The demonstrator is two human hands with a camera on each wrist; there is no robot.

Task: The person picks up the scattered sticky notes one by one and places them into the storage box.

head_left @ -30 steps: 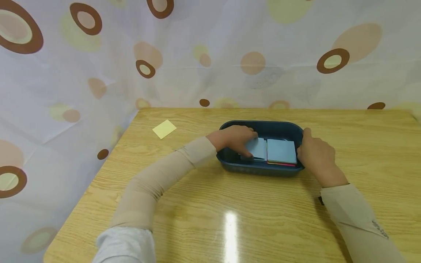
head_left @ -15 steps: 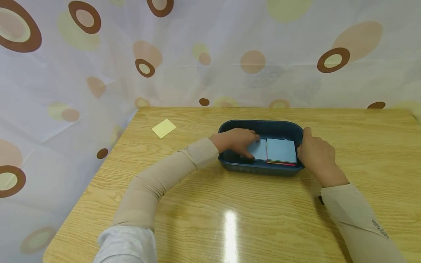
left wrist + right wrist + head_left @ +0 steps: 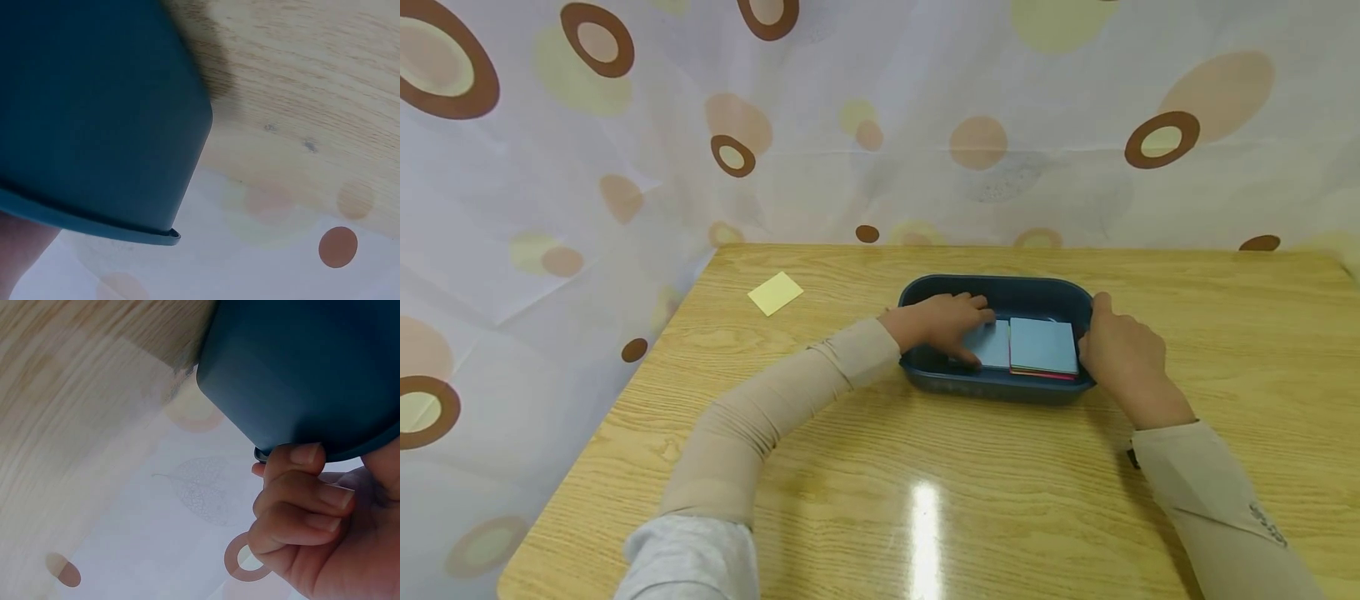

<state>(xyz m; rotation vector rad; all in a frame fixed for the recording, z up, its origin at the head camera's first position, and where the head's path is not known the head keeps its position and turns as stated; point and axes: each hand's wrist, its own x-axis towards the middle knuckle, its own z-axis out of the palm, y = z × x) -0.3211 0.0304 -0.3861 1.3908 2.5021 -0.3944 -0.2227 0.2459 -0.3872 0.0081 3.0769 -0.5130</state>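
Observation:
A dark blue plastic bin [image 3: 992,385] stands on the table with two stacks of light blue sticky notes side by side inside. My left hand [image 3: 946,323] reaches over the bin's left end and spans the left stack of sticky notes [image 3: 996,346], thumb at its near edge and fingers toward the far edge. Beside it, the right stack [image 3: 1043,344] shows yellow and red sheets under its blue top. My right hand [image 3: 1123,354] grips the bin's right end; in the right wrist view its curled fingers [image 3: 300,494] are at the rim.
A pale yellow sticky note [image 3: 775,293] lies on the wooden table [image 3: 865,467], back left. Behind and to the left hangs a white curtain [image 3: 850,100] with brown and beige dots. The table's left edge [image 3: 602,421] runs close by the left arm.
My left hand has shifted slightly right within the bin. The left stack now lies flat against the right one, its tilted near edge gone. My right hand stays at the bin's end.

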